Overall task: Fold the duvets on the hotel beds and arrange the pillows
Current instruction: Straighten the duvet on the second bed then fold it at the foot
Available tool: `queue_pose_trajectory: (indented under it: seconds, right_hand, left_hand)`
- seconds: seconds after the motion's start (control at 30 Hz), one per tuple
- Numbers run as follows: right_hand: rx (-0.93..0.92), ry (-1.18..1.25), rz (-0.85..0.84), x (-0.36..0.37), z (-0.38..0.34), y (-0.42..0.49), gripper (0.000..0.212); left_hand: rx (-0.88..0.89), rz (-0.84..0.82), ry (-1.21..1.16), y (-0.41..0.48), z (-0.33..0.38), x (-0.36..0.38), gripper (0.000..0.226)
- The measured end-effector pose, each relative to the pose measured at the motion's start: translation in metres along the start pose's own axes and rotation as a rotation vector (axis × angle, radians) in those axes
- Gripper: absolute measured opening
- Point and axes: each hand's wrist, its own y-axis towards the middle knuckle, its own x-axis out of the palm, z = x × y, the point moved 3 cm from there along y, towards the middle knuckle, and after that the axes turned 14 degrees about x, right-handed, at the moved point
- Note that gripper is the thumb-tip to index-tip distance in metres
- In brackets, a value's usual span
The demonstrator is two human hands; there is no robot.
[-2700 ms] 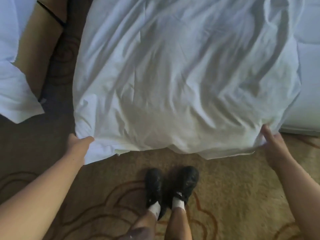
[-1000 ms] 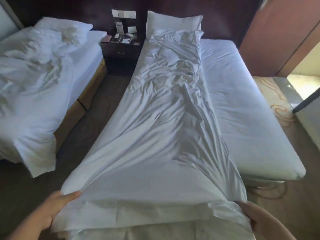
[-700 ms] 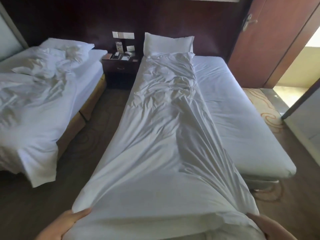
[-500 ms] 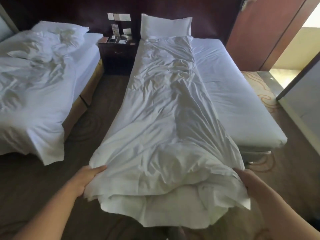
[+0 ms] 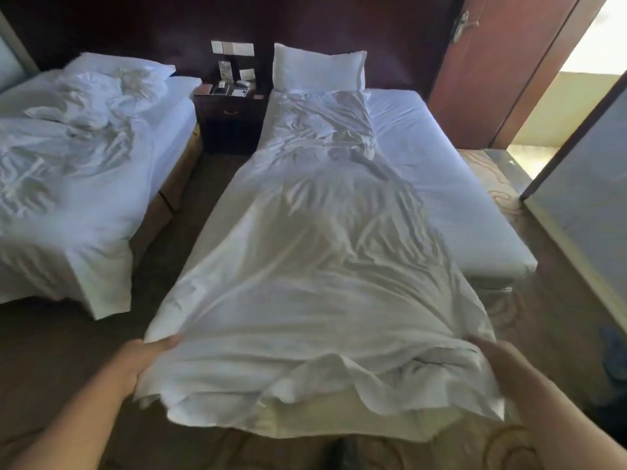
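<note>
While the other duvet (image 5: 68,147) lay rumpled on the bed in the upper left of the frame, the likeliest slip sat lower down. The near hem sagged between two grips above the carpet (image 5: 51,351), and a loose pinch or an uneven pull would probably drop it or skew the fold. The left hand (image 5: 146,361), lower left, curled its fingers round one corner of the duvet (image 5: 322,266), which ran up the mid-frame bed to the pillow (image 5: 319,67). Lower right, the right hand (image 5: 498,364) clutched the opposite, bunched corner, its arm reaching forward.
</note>
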Motion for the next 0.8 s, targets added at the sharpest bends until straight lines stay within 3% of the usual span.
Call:
queue_pose_trajectory:
  seconds: [0.07, 0.13, 0.2, 0.3, 0.4, 0.5, 0.57, 0.67, 0.8]
  right_hand:
    - [0.094, -0.066, 0.013, 0.008, 0.026, 0.008, 0.044]
    - [0.089, -0.099, 0.021, 0.006, 0.009, 0.011, 0.044]
    - [0.007, -0.056, -0.034, -0.003, -0.027, 0.0, 0.043]
    - [-0.111, 0.094, -0.102, -0.031, -0.058, -0.027, 0.031]
    - [-0.096, 0.116, -0.159, -0.045, -0.026, -0.028, 0.021]
    - [0.118, 0.03, -0.127, -0.039, 0.042, 0.005, 0.045]
    - [0.188, 0.014, -0.103, -0.029, 0.066, 0.016, 0.044]
    - [0.18, -0.018, -0.12, -0.009, 0.067, 0.011, 0.038]
    - [0.137, -0.016, -0.112, -0.005, 0.059, 0.005, 0.041]
  left_hand:
    - [-0.032, -0.107, 0.101, -0.017, -0.007, 0.01, 0.084]
    - [0.013, -0.123, 0.177, -0.015, 0.003, 0.017, 0.069]
    - [0.107, -0.109, 0.196, -0.009, 0.04, 0.01, 0.051]
    - [0.199, -0.12, 0.066, 0.001, 0.066, -0.016, 0.049]
    - [0.13, -0.147, -0.023, -0.006, 0.035, -0.032, 0.048]
    - [-0.033, -0.184, 0.063, -0.016, -0.017, -0.028, 0.059]
    - [-0.085, -0.198, 0.088, -0.025, -0.035, -0.02, 0.055]
    - [-0.065, -0.199, 0.082, -0.032, -0.038, -0.006, 0.037]
    - [-0.057, -0.196, 0.051, -0.028, -0.038, -0.006, 0.04]
